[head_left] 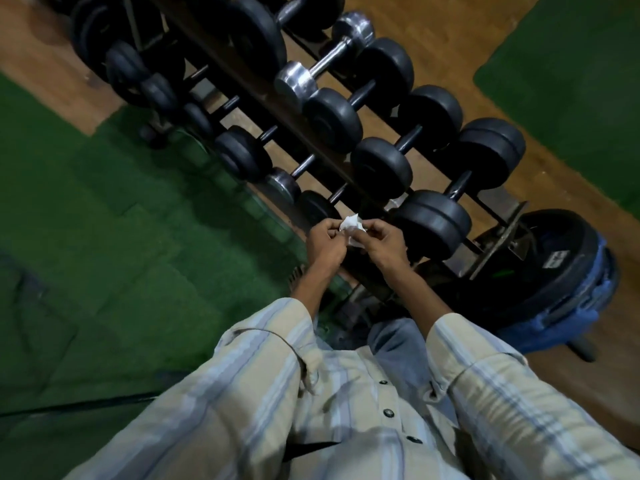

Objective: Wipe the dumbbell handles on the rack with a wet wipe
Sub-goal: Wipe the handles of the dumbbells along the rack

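Your 2 hands meet just in front of the rack (498, 233), and between them is the wet wipe (349, 225), crumpled and white. Your left hand (325, 242) has its fingers curled, pinching the wipe's left edge; your right hand (382, 242) pinches the right side the same way. The wipe is above the near end of the rack, close to a black dumbbell (433, 223) but touching none. More black dumbbells fill both tiers, with a chrome dumbbell (325, 60) farther back. A black weight plate (561, 258) leans at the rack's right end. Green mat (104, 237) lies left.
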